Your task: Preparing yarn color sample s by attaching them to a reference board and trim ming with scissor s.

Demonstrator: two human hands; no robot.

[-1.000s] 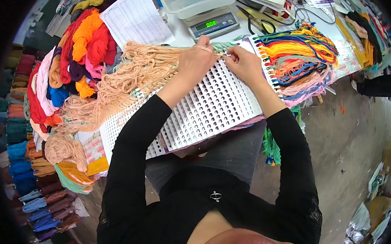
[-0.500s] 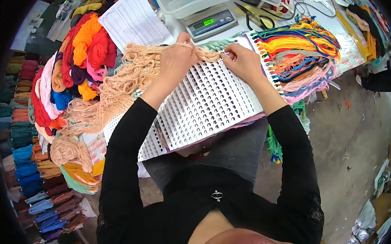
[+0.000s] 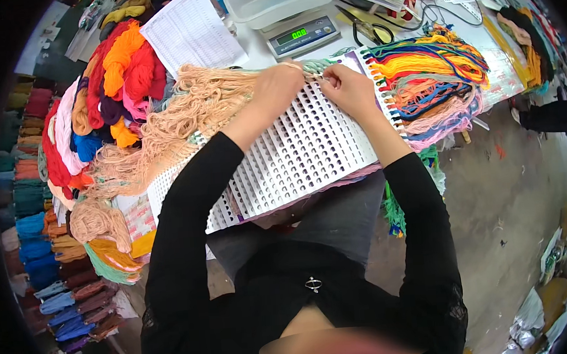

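Observation:
A white card punched with rows of holes (image 3: 288, 154) lies slanted across my lap and the table edge. Peach yarn (image 3: 207, 91) spreads in a loose heap along its far left side. My left hand (image 3: 278, 90) is closed on strands of this yarn at the card's far edge. Close beside it, my right hand (image 3: 348, 90) pinches with thumb and forefinger at the same edge; what lies between those fingertips is too small to make out. Pale green yarn (image 3: 319, 64) shows just behind both hands.
Multicoloured yarn (image 3: 429, 64) hangs from the card's right end. Behind stand a digital scale (image 3: 301, 36) with a clear plastic tub (image 3: 279, 2), black-handled scissors (image 3: 368, 29) and a printed sheet (image 3: 190, 30). Bright skeins (image 3: 127, 70) pile up at left; more hang below them.
My left hand has moved right and slightly down, closer to my right hand, and the peach yarn now reaches further along the edge. My right hand has hardly moved.

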